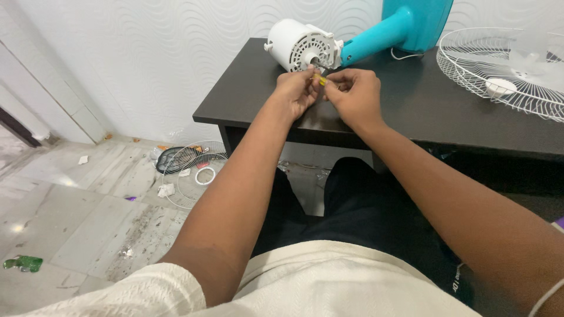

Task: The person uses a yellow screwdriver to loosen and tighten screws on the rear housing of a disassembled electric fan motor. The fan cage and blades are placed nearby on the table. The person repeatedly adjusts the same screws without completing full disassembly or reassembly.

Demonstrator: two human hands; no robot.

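Observation:
A white fan motor housing (296, 44) lies on its side on the dark table (405, 111), joined to a turquoise fan stand (405, 26). My left hand (295, 91) and my right hand (352, 94) meet just in front of the motor shaft. Both pinch a small yellow-handled tool (321, 78), which looks like a screwdriver, with its tip toward the shaft. The fingers hide most of the tool.
A white wire fan guard (505, 73) with a translucent blade lies on the table's right end. Another wire guard (191, 173) lies on the tiled floor at the left, among scraps of litter. A white textured wall stands behind the table.

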